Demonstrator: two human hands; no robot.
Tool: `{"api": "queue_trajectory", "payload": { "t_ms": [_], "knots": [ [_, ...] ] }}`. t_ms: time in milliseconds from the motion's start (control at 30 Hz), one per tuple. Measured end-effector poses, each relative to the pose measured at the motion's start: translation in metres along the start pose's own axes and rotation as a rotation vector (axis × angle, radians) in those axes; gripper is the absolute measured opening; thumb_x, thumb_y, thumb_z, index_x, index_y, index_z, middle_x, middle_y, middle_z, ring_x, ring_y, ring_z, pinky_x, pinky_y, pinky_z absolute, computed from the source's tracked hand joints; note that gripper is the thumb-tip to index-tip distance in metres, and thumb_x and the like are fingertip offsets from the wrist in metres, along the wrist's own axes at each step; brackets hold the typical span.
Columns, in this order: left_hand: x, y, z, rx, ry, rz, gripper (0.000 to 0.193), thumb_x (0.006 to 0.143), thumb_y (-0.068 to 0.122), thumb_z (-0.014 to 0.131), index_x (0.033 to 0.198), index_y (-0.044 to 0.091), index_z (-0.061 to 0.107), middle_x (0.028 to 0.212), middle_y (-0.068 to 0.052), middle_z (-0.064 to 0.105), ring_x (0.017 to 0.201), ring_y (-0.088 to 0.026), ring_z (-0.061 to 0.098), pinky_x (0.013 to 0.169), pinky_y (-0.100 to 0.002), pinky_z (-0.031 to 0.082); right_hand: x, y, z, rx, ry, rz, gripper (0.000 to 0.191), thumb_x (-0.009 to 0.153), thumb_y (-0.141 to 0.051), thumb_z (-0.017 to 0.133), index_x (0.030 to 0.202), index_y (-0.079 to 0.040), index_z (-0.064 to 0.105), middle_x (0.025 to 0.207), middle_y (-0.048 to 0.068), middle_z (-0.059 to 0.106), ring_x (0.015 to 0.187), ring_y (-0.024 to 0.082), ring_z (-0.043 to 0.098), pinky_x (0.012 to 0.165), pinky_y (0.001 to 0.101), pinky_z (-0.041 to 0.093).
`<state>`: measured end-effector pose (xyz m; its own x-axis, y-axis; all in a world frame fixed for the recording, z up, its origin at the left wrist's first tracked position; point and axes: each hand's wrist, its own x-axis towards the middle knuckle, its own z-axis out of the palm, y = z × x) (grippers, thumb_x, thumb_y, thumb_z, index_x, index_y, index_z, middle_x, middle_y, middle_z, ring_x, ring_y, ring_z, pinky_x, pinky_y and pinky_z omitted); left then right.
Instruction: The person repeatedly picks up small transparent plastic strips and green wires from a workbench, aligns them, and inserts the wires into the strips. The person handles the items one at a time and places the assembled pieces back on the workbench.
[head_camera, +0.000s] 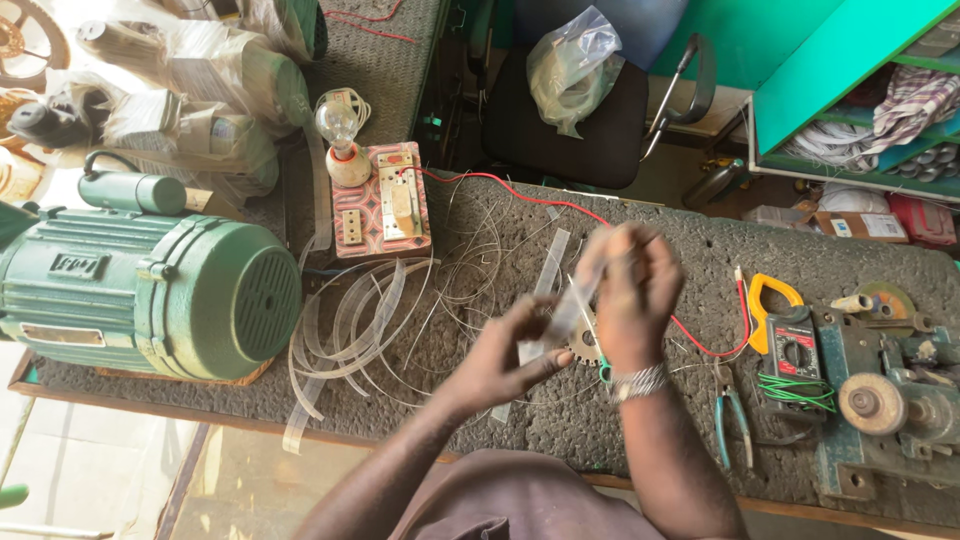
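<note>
Head view: both hands pinch one clear plastic strip (562, 308) above the desk (700, 250), the left hand (510, 355) in a fingertip grip at its lower end, the right hand (632, 292) closed on the upper end. Just below lies a small toothed wheel (583, 343), with loose wires (470, 270) around. The thin, slick strip could slip out or kink, I judge.

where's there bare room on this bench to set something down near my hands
Bare mat lies beyond your right hand, between the red wire and the clamp meter. Another patch sits at the near edge, left of your left hand. Crowded: clear strips beside the green motor, and tools around the pliers.
</note>
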<state>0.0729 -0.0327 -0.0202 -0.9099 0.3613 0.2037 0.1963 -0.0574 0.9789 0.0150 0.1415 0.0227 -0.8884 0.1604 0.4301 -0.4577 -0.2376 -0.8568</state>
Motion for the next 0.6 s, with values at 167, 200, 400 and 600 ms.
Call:
{"api": "queue_trajectory", "payload": {
  "t_ms": [167, 200, 400, 600],
  "knots": [
    [-0.026, -0.035, 0.0, 0.031, 0.005, -0.405, 0.055, 0.092, 0.024, 0.066, 0.142, 0.005, 0.054, 0.106, -0.01, 0.081, 0.092, -0.023, 0.08, 0.087, -0.038, 0.065, 0.048, 0.045, -0.049, -0.052, 0.258, 0.12, 0.009, 0.106, -0.014, 0.063, 0.103, -0.005, 0.062, 0.085, 0.002, 0.067, 0.067, 0.01, 0.062, 0.054, 0.0236, 0.051],
    [-0.031, -0.042, -0.004, 0.172, 0.001, -0.418, 0.053, 0.093, 0.025, 0.068, 0.141, 0.007, 0.056, 0.108, -0.009, 0.079, 0.094, -0.023, 0.08, 0.089, -0.039, 0.064, 0.054, 0.06, -0.057, -0.138, 0.251, 0.144, 0.009, 0.106, -0.014, 0.063, 0.102, -0.005, 0.064, 0.084, 0.001, 0.066, 0.064, 0.009, 0.06, 0.052, 0.0226, 0.049],
    [-0.059, -0.056, -0.037, 1.022, 0.359, -0.256, 0.042, 0.084, 0.027, 0.08, 0.122, 0.017, 0.069, 0.112, -0.014, 0.072, 0.107, -0.032, 0.066, 0.097, -0.058, 0.046, 0.048, 0.129, -0.07, -0.788, 0.03, 0.169, 0.011, 0.095, -0.016, 0.075, 0.1, -0.005, 0.074, 0.085, 0.005, 0.073, 0.075, 0.012, 0.068, 0.065, 0.0312, 0.053],
    [-0.03, -0.063, -0.094, 1.231, 0.589, -0.203, 0.061, 0.074, 0.018, 0.076, 0.133, 0.012, 0.062, 0.122, -0.013, 0.07, 0.105, -0.034, 0.061, 0.09, -0.057, 0.039, 0.029, 0.131, -0.041, -1.032, -0.056, -0.204, 0.026, 0.085, -0.016, 0.079, 0.108, -0.004, 0.073, 0.101, 0.012, 0.074, 0.077, 0.02, 0.065, 0.071, 0.0347, 0.054]
  ]
}}
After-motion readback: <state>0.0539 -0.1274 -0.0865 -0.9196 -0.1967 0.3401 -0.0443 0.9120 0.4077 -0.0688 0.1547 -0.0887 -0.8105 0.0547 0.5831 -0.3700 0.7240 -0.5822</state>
